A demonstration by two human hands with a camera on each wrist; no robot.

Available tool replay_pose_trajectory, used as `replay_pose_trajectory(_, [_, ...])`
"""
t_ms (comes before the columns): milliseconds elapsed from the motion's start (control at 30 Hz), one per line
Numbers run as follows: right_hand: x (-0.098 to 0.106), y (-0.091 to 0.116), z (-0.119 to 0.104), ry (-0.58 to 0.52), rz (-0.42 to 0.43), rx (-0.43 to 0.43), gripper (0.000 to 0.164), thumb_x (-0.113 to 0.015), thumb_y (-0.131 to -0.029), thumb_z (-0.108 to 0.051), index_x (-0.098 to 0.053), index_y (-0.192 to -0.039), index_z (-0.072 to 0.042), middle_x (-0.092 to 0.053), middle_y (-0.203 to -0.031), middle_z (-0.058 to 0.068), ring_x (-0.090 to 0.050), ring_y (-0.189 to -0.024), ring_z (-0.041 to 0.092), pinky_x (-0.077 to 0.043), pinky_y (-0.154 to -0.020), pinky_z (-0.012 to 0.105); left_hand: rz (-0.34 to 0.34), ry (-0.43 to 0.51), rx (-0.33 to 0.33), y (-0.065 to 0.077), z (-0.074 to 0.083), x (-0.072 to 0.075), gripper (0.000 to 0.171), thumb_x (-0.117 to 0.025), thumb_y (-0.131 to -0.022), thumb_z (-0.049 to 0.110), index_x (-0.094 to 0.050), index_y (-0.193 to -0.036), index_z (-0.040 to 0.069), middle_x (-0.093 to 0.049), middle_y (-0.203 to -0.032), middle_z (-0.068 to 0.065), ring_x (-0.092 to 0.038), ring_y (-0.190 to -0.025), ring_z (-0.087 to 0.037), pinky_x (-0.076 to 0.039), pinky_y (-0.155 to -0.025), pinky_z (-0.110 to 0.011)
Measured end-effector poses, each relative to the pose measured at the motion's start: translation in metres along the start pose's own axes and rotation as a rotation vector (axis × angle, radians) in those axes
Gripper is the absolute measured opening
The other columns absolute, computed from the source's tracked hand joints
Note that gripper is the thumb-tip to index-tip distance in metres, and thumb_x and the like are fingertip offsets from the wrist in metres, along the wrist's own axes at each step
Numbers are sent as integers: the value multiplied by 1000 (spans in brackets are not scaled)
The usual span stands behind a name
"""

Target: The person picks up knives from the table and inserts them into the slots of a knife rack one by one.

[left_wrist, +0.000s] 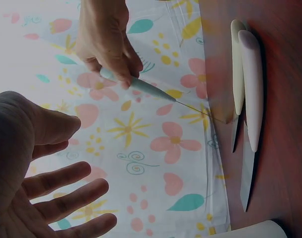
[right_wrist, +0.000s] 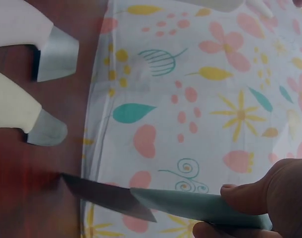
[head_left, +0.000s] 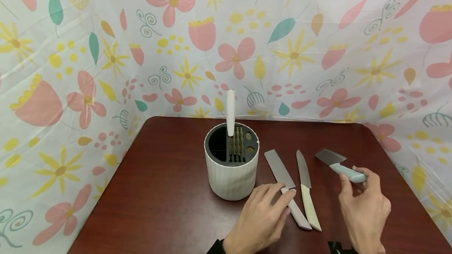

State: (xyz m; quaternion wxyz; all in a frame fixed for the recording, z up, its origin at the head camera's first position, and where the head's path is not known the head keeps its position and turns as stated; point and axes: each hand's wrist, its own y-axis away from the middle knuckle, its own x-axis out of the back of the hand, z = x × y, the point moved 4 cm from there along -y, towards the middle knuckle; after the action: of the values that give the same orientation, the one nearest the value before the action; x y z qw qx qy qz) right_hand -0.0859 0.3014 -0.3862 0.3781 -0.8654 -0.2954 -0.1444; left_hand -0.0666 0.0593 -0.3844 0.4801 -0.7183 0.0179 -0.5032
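My right hand (head_left: 367, 205) pinches the end of the light blue handle of a small wide-bladed knife (head_left: 347, 172), between thumb and fingers. Its blade (right_wrist: 104, 198) points away, angled down toward the tabletop in the right wrist view. The left hand (head_left: 261, 216) is spread with loose fingers over the pinkish-white handle of a broad knife (head_left: 280, 168), and the left wrist view shows nothing in that palm. Right of the broad knife lies a slimmer knife with a cream handle (head_left: 309, 207), the two handle ends close together.
A white ribbed knife holder (head_left: 230, 183) with a dark slotted top stands left of the knives. From it rises a white handle (head_left: 230, 111). The brown table (head_left: 159, 175) ends at a floral cloth (head_left: 236, 58) hung behind and at the sides.
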Motion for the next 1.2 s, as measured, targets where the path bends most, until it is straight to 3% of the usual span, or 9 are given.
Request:
replay_pose_trajectory(100, [0,-3,-2,-16,11,12,40,-77,-87,-9,-64,-124,-5,-78,-110,16,-39,-76,-42,-34,-68,8,3,3,4,-1,0,0,42,-68,-91,25,-62,-132,18,-64,-125,-2,-63,-107,-14,-52,-98,-29])
replay_pose_trajectory(200, [1,-5,-5,-48,32,14,40,-77,-88,-10,-64,-126,-6,-76,-109,-17,-43,-78,-39,-33,-69,-5,12,6,5,-3,-1,0,43,-66,-92,24,-61,-134,18,-64,-125,-2,-63,-106,-14,-52,-98,-29])
replay_pose_trajectory(267, [3,-7,-8,-72,47,17,40,-76,-89,-10,-64,-127,-6,-64,-105,-39,-46,-78,-37,-35,-69,-7,17,7,6,-5,-1,0,44,-66,-91,23,-60,-135,17,-64,-125,-2,-63,-106,-14,-52,-98,-29])
replay_pose_trajectory(367, [7,-10,-13,-103,61,28,40,-75,-89,-11,-64,-128,-6,-48,-100,-56,-48,-76,-35,-36,-68,-7,16,3,6,-7,-1,1,49,-66,-91,23,-58,-138,17,-64,-126,-2,-63,-107,-14,-52,-98,-28])
replay_pose_trajectory(633, [17,-12,-24,-130,108,45,38,-76,-89,-13,-67,-125,-8,-65,-113,-39,-50,-78,-36,-33,-75,-6,22,8,2,-13,-1,3,45,-60,-95,21,-57,-140,18,-64,-124,-2,-63,-105,-14,-51,-98,-27])
replay_pose_trajectory(767, [22,-14,-32,-150,140,71,39,-78,-87,-14,-69,-126,-16,-66,-115,-36,-52,-83,-36,-28,-73,5,27,14,-8,-18,0,5,44,-56,-95,18,-57,-139,19,-63,-125,-1,-62,-107,-14,-50,-98,-27])
replay_pose_trajectory(833, [24,-16,-37,-170,159,95,42,-79,-87,-12,-69,-127,-16,-70,-117,-27,-54,-89,-34,-30,-76,1,32,19,-9,-20,0,6,45,-56,-96,18,-56,-141,20,-62,-128,-2,-62,-109,-14,-50,-99,-27])
replay_pose_trajectory(967, [26,-18,-46,-254,197,132,43,-80,-84,-4,-70,-126,-6,-76,-115,-9,-62,-94,-25,-44,-76,-3,55,33,-11,-24,-1,9,48,-55,-98,20,-53,-145,21,-61,-134,-4,-64,-108,-15,-51,-98,-28])
replay_pose_trajectory(1200, [31,-19,-54,-353,215,129,41,-79,-84,0,-70,-124,1,-76,-116,-8,-68,-101,-14,-49,-81,1,72,28,-25,-28,0,12,51,-56,-96,20,-53,-147,22,-61,-134,-4,-63,-106,-16,-51,-98,-27])
